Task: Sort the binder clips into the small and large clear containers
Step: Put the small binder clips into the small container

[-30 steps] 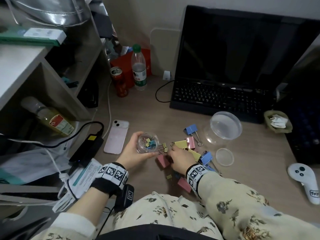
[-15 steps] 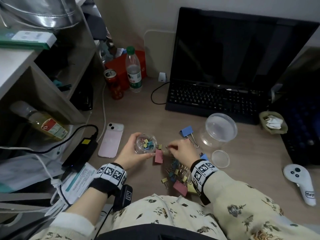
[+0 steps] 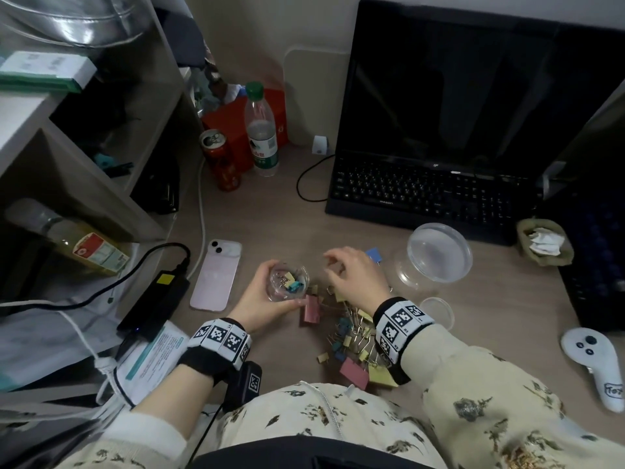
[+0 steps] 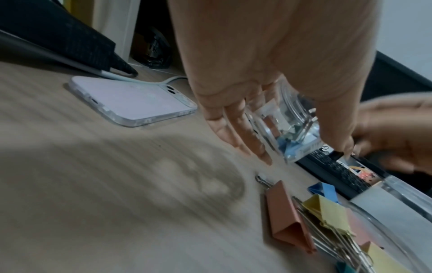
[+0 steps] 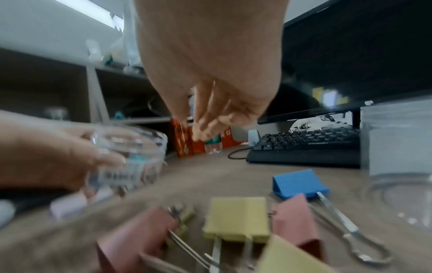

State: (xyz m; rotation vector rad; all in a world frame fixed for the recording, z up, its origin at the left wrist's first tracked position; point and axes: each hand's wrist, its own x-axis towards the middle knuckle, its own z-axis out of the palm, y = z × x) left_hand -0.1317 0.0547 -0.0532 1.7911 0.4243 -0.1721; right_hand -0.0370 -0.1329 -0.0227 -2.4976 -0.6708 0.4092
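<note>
My left hand (image 3: pixel 284 286) grips the small clear container (image 3: pixel 287 282) just above the desk; several small coloured clips lie inside it. In the left wrist view, fingers and thumb of that hand (image 4: pixel 301 147) wrap the container (image 4: pixel 287 125). My right hand (image 3: pixel 329 264) hovers just right of the container, fingers loosely curled, with nothing seen in them (image 5: pixel 195 127). A pile of mixed binder clips (image 3: pixel 355 336) lies below it, with a pink large clip (image 3: pixel 310 309) and a blue one (image 3: pixel 373 255). The large clear container (image 3: pixel 436 255) stands empty at the right.
A small clear lid (image 3: pixel 436 313) lies in front of the large container. A pink phone (image 3: pixel 216 279) and a black charger (image 3: pixel 155 302) lie left. A laptop (image 3: pixel 439 194), a red can (image 3: pixel 221 160) and a bottle (image 3: pixel 262 130) stand behind. A white controller (image 3: pixel 595 363) lies right.
My right hand has lifted off the clip pile and risen beside the small container's mouth. My left hand still holds the container in the same spot.
</note>
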